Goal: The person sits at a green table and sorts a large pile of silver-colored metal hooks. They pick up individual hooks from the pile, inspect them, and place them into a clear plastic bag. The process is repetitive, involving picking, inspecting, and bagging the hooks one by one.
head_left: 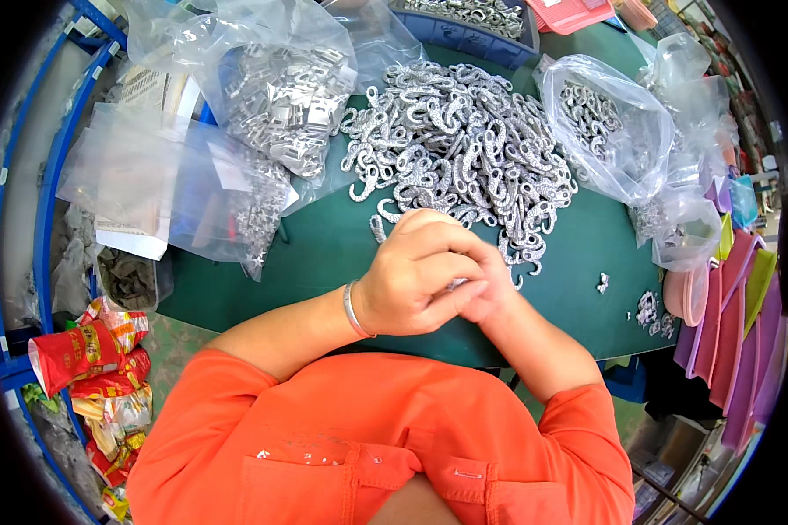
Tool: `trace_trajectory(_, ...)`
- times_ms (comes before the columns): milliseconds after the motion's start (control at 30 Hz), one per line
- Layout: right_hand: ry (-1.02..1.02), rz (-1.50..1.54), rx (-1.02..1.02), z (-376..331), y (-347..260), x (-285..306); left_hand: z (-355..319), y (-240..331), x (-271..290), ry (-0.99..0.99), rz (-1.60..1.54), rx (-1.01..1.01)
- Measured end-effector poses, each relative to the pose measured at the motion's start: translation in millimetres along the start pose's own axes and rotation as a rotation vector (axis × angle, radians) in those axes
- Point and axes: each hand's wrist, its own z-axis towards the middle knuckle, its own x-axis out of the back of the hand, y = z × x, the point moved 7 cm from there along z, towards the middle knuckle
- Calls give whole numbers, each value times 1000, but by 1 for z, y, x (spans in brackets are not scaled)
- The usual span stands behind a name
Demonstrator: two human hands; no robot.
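My left hand (416, 276) and my right hand (492, 287) are pressed together above the near edge of the green table (324, 297). The left fingers are folded over the right hand, and both are closed. A small greyish spot shows between the thumbs, but what the hands hold, if anything, is hidden. Just beyond them lies a large heap of silver hook-shaped metal pieces (473, 144), some with a ring at one end. A few loose hooks lie close to my fingers.
Clear bags of silver metal parts (293, 109) stand at the left. An open bag of similar pieces (591, 118) is at the right. A blue bin (468, 35) sits at the back. Small loose parts (648, 308) lie near the right edge. Red packets (79, 359) hang at the left.
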Motion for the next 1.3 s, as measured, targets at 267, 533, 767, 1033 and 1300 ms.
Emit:
trace_trajectory(267, 590, -992, 1453, -89, -275, -36, -33, -53, 30, 42, 177, 519)
trace_trajectory(533, 153, -1881, 1040, -10, -143, -64, -58, -69, 19, -304, 480, 504)
trace_trajectory(767, 311, -2087, 1055, 9, -120, -59, -80, -79, 2, 20, -566, 1137)
trace_trajectory(1033, 190, -1376, 863, -12, -143, -35, -97, -76, -55, 349, -1618, 1480)
trace_trajectory(1300, 332, -1990, 1063, -16, -134, -58, -110, -56, -74, 215, -2029, 1583)
